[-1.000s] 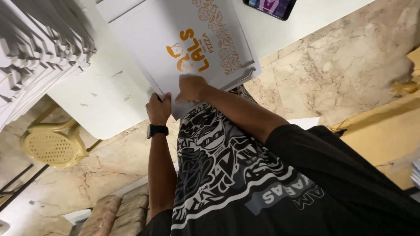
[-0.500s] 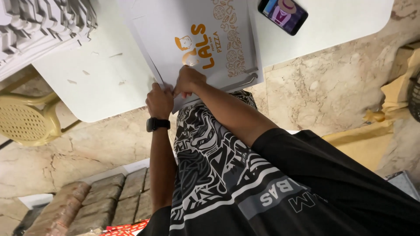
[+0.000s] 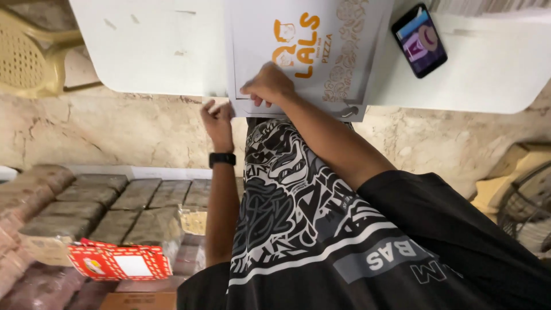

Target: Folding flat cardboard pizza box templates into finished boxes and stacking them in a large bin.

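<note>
Right hand (image 3: 268, 86) rests palm down on the flat box (image 3: 356, 34), a white unfolded cardboard sheet with orange print. The fingers are bent and the tips press the sheet near its close edge. It isn't gripping, just holding the sheet down.

Left hand (image 3: 217, 117), with a black watch (image 3: 222, 159) on the wrist, sits just beside the right hand and lower. Its fingers are curled up against the corner of the same sheet. I can't tell whether it pinches the edge or only touches it.

The flat box lies on the white table (image 3: 143, 51) under and beyond the right hand, with its close edge hanging slightly over the table edge.

Change: half a second ago both hands were bunched together at the close edge of the sheet. Now the right hand has moved up onto the printed face and the left has dropped off to the corner. This reads as a shift from grabbing the edge to pinning the sheet while working one flap or corner, so the fold is probably just starting and no sides are raised yet.

Around the hands:
- A phone (image 3: 419, 40) with a lit screen lies on the table, well off to the right of the right hand.
- A yellow plastic chair (image 3: 28, 57) is far left of the left hand.
- Below the left forearm, on the floor, are brown wrapped bundles (image 3: 86, 201) and a red-and-white folded box (image 3: 120, 261).
- The floor (image 3: 115, 132) is marble.
</note>
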